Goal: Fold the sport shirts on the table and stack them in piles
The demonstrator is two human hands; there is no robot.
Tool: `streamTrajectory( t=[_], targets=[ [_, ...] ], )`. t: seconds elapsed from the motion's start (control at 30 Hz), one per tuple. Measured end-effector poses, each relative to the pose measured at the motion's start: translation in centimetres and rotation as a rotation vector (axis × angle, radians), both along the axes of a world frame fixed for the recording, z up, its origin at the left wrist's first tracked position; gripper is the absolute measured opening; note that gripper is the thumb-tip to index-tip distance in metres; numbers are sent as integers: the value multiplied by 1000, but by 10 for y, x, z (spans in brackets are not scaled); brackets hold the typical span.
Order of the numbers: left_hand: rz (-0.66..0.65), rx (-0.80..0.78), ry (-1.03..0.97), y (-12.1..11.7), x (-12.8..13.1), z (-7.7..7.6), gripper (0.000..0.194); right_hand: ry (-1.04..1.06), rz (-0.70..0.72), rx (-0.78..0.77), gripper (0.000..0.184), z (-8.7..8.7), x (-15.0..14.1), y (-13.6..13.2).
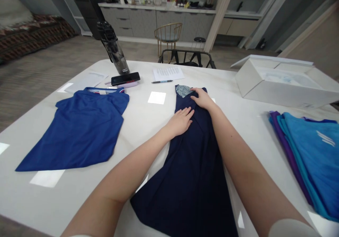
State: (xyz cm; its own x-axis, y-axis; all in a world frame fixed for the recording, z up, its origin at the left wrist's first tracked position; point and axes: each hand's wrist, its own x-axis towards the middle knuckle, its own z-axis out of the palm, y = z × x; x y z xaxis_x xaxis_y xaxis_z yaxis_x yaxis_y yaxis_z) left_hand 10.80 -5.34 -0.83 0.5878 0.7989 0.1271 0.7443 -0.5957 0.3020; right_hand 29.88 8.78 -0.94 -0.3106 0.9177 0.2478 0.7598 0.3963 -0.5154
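Observation:
A navy shirt (189, 170), folded lengthwise into a long strip, lies on the white table (143, 124) in front of me, its patterned inner collar at the far end. My left hand (180, 121) rests flat on the strip's left edge with fingers stretched out. Near the collar, my right hand (202, 97) lies palm down on the cloth, fingers extended. Neither hand grips the fabric.
A royal blue shirt (79, 129) lies spread at the left. Folded teal and purple shirts (308, 149) are stacked at the right, behind them an open white box (280, 81). A dark bottle (113, 48), a phone (125, 78), a pen (162, 81) and papers sit at the far edge.

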Motion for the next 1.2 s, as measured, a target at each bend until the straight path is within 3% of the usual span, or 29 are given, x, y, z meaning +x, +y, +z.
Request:
streamTrajectory(
  t=[0.1,0.27,0.47,0.8,0.9,1.0,1.2],
  targets=[
    [-12,5,28,-1,0,-1,55,63,-2,94,44,-4,7,-28],
    [-8,-4,23,-2,0,-2,58,-40,-22,141,29,-3,8,-88],
    [135,54,47,-18,3,4,55,-169,21,102,43,-2,-4,-137],
    [221,71,11,-107,-29,26,39,-248,-20,158,39,11,-19,-158],
    [280,75,17,-129,-35,29,31,-294,98,170,31,18,-25,-177],
    [327,57,56,-144,-37,33,25,-269,251,82,29,23,-30,-200],
    [383,-67,214,-172,-40,49,33,-203,338,-14,33,25,-34,-233]
  ],
)
